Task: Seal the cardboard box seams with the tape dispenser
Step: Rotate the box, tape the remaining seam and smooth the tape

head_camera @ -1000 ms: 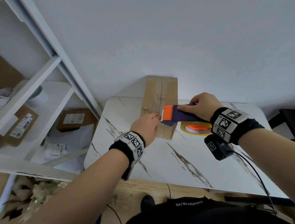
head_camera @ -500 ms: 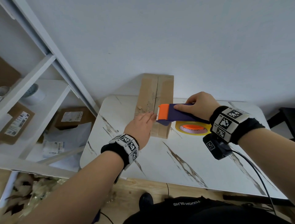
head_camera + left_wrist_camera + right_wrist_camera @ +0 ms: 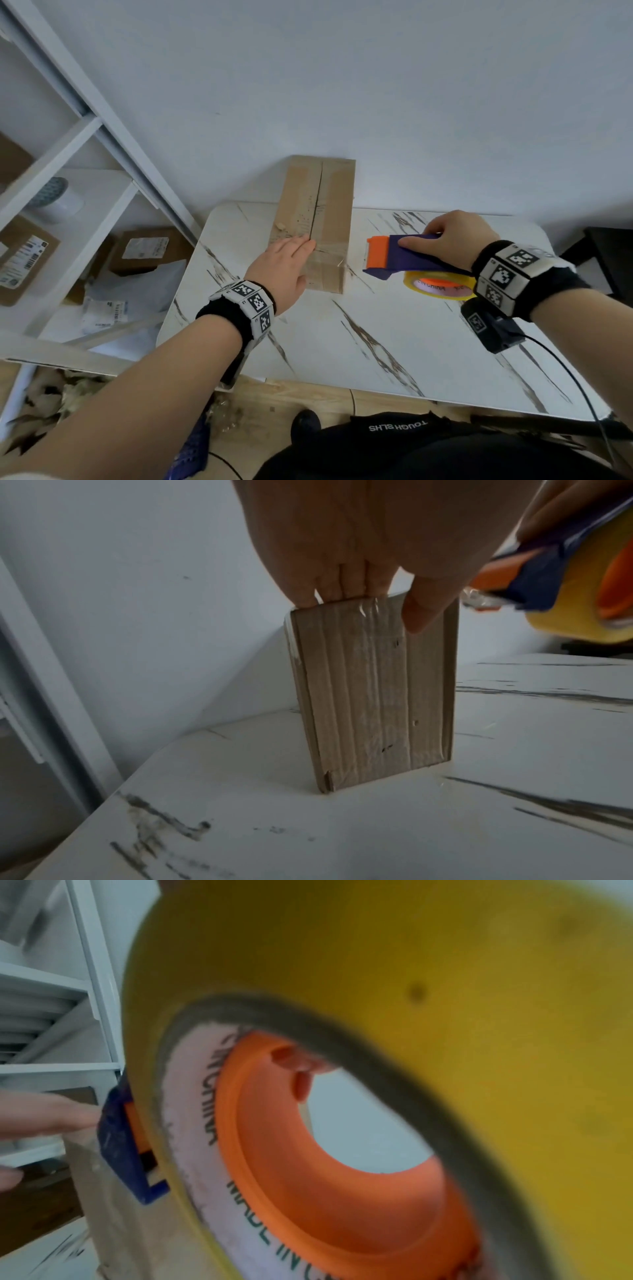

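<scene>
A long narrow cardboard box [image 3: 329,205] lies on the white marble table [image 3: 394,349], its centre seam running away from me. My left hand [image 3: 287,257] presses flat on the box's near end, fingers straight along the top. In the left wrist view those fingers [image 3: 342,588] reach over the top edge and the thumb [image 3: 424,610] lies on the taped end face [image 3: 373,696]. My right hand [image 3: 445,236] grips the purple and orange tape dispenser [image 3: 394,257] with its yellow tape roll [image 3: 438,287], held just right of the box and off it. The roll [image 3: 377,988] fills the right wrist view.
White shelving [image 3: 61,164] stands to the left, with labelled parcels [image 3: 147,246] and mail bags on its lower level. The wall rises right behind the table. A dark object [image 3: 609,260] sits past the table's right edge.
The dispenser has moved right, from over the box's near end to beside it. My left hand has slid forward onto the box top and lies flat there.
</scene>
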